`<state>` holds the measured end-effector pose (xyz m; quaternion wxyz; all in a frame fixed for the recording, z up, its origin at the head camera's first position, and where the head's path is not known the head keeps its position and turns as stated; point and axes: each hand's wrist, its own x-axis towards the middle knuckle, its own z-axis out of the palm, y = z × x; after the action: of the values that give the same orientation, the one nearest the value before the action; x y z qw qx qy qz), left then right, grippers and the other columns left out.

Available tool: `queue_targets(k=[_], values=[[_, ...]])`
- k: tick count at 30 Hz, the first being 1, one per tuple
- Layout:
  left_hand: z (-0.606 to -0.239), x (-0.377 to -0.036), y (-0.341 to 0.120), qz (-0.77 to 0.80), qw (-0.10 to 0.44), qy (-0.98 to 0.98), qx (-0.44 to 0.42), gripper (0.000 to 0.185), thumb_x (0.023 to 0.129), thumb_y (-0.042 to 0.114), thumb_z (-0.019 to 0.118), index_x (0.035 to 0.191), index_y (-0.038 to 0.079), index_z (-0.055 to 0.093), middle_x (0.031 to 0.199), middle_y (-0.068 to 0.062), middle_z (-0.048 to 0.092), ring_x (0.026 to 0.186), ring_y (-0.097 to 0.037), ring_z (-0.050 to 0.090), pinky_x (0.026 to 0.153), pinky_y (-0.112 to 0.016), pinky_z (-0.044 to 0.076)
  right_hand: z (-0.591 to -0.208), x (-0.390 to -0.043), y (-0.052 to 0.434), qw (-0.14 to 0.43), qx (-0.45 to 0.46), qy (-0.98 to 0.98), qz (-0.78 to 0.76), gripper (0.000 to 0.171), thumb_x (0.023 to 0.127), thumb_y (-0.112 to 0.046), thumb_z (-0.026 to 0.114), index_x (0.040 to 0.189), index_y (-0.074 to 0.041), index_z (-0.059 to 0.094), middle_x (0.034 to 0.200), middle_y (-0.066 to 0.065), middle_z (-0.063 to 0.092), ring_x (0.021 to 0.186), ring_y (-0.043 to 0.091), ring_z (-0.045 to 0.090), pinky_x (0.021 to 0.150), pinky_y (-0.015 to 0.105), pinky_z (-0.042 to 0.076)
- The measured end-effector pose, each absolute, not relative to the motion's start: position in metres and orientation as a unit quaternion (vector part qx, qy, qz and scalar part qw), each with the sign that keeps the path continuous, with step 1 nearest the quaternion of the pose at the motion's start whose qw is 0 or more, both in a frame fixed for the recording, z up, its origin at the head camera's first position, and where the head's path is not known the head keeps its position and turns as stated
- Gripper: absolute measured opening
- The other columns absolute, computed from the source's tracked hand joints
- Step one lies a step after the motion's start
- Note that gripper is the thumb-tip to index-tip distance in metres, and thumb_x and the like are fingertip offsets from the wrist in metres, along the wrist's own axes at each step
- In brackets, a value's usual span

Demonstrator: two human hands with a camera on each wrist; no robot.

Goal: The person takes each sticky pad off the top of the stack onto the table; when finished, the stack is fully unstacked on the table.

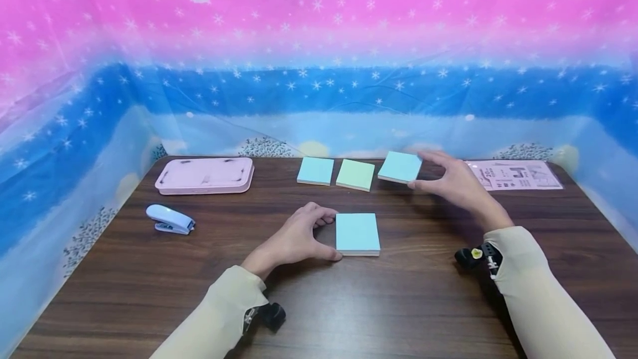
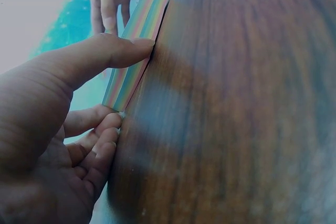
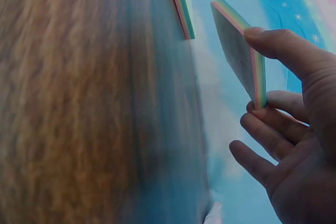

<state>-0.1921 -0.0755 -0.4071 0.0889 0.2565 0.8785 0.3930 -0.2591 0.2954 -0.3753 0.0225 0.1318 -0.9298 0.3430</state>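
Observation:
A thick pad of pale blue sticky notes (image 1: 357,232) lies flat near the table's middle. My left hand (image 1: 299,236) grips its left edge between thumb and fingers; the pad's rainbow-coloured side (image 2: 137,51) shows in the left wrist view. My right hand (image 1: 451,181) pinches a thinner blue pad (image 1: 400,167) at its right edge and holds it tilted, lifted off the wood (image 3: 242,51). Two more pads lie flat along the back: a blue one (image 1: 315,170) and a green one (image 1: 355,174).
A pink flat case (image 1: 204,174) lies at the back left, a light blue stapler (image 1: 169,219) in front of it. A printed plastic packet (image 1: 518,174) rests at the back right. The dark wooden table (image 1: 389,303) is walled by starry cloth.

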Motion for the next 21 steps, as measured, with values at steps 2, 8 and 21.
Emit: queue_targets(k=[2,8,21], values=[[-0.407,-0.192,-0.076,0.394,0.089,0.878,0.256,0.079,0.071,0.030,0.096,0.140,0.005,0.065,0.119,-0.003,0.059,0.112,-0.021,0.056,0.102,-0.040,0.047,-0.378,-0.261,0.298,0.017,0.128,-0.931,0.341,0.093,0.087,-0.047,0.087,0.160,-0.007,0.047,0.164,0.022,0.040,0.152,0.047,0.031,0.118,0.068,0.025],[-0.407,-0.193,-0.074,0.396,0.089,0.877,0.258,0.078,0.072,0.030,0.096,0.139,0.006,0.065,0.119,-0.003,0.058,0.112,-0.020,0.056,0.101,-0.039,0.047,-0.385,-0.264,0.302,0.003,0.118,-0.935,0.335,0.092,0.088,-0.048,0.085,0.160,-0.005,0.047,0.163,0.026,0.041,0.152,0.047,0.032,0.118,0.066,0.027],[-0.406,-0.192,-0.074,0.399,0.093,0.877,0.253,0.078,0.071,0.029,0.096,0.139,0.006,0.065,0.119,-0.003,0.058,0.112,-0.020,0.055,0.100,-0.039,0.047,-0.394,-0.264,0.298,-0.031,0.111,-0.934,0.338,0.088,0.093,-0.045,0.081,0.160,-0.003,0.044,0.159,0.027,0.045,0.144,0.047,0.043,0.115,0.064,0.034]])
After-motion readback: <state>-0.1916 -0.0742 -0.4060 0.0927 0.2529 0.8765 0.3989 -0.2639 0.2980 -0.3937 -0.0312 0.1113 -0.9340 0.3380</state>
